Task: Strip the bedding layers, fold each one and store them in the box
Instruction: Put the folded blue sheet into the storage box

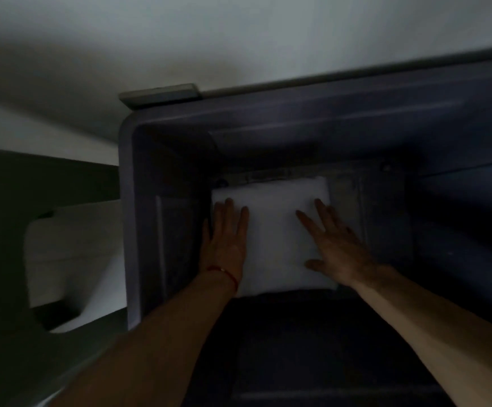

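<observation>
A folded white fabric bedding layer [271, 230] lies flat at the bottom of the deep dark grey plastic box [130, 230], toward its far left. Both hands press on it, fingers straight and spread: left hand [225, 245] on its left edge, right hand [338, 248] on its right.

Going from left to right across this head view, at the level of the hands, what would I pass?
White object on the floor → box wall → left hand → folded white bedding → right hand → dark inside of the box.
</observation>
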`<action>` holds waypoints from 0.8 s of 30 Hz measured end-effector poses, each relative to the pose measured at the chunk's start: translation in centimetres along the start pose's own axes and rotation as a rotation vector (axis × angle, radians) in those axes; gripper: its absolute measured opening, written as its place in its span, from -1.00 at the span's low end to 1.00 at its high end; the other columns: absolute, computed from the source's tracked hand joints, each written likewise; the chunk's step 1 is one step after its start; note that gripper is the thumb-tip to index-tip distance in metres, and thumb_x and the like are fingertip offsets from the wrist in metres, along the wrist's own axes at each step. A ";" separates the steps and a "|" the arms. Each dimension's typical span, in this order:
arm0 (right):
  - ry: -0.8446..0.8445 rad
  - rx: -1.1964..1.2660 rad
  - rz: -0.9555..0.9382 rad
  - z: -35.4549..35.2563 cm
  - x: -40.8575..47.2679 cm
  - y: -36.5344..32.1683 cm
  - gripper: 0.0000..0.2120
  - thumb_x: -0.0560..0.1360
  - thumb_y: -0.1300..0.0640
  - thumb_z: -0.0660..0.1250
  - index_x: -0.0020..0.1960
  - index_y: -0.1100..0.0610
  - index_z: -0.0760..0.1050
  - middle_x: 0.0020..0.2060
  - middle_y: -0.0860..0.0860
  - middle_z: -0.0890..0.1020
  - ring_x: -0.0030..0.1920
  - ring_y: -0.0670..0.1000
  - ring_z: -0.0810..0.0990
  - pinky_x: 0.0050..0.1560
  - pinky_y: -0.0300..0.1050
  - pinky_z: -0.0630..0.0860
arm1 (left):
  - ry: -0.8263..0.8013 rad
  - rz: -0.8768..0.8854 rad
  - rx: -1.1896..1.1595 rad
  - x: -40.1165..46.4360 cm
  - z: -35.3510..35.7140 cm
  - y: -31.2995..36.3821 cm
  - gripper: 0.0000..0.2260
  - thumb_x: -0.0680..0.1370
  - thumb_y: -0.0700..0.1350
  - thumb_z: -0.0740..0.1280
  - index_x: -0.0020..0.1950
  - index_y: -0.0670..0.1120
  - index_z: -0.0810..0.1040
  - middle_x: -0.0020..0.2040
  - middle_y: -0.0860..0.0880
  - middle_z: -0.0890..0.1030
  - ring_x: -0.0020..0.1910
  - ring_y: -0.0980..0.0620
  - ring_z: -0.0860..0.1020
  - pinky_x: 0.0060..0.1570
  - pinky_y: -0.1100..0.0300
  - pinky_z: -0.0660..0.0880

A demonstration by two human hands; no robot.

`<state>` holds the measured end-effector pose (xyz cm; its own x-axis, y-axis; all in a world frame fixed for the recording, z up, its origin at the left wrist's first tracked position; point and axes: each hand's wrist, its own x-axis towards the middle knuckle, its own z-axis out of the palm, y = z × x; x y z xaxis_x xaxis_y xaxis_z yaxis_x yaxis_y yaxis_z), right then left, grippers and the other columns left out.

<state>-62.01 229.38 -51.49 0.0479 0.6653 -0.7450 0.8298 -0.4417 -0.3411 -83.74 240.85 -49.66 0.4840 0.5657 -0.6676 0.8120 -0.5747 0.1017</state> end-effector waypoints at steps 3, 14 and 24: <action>-0.008 -0.135 -0.014 -0.1 1.7 -0.6 0.19 0.45 -0.07 0.53 0.59 -0.23 -0.42 0.55 0.00 -0.51 0.58 0.17 -0.44 0.54 0.36 -0.08 | -0.113 0.058 0.200 3.0 0.9 -2.1 0.13 0.48 -0.07 0.50 0.55 -0.08 -0.46 0.54 -0.17 -0.47 0.57 -0.24 -0.36 0.53 -0.14 -0.29; -0.022 -0.083 0.053 2.4 4.8 -1.2 0.14 0.51 0.10 0.47 0.58 -0.23 -0.44 0.54 -0.01 -0.52 0.56 0.17 -0.48 0.54 0.44 -0.11 | -0.084 -0.105 0.284 6.5 3.9 -0.6 -0.38 0.68 -0.26 -0.05 0.55 -0.14 -0.46 0.56 -0.34 -0.37 0.58 -0.32 -0.29 0.56 -0.18 -0.23; 0.206 0.493 0.199 -6.5 -18.1 -6.8 -0.40 0.65 0.04 0.28 0.63 0.03 0.16 0.63 0.11 0.12 0.61 0.10 0.13 0.56 -0.04 0.18 | -0.153 0.029 -0.128 -11.8 -15.0 8.1 -0.44 0.56 -0.15 0.32 0.56 -0.11 0.28 0.47 -0.22 0.38 0.48 -0.21 0.30 0.42 0.01 0.33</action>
<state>-64.95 224.26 -31.93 0.3251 0.6224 -0.7120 0.4383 -0.7663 -0.4697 -77.99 238.35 -29.90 0.4610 0.4479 -0.7661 0.8378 -0.5043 0.2093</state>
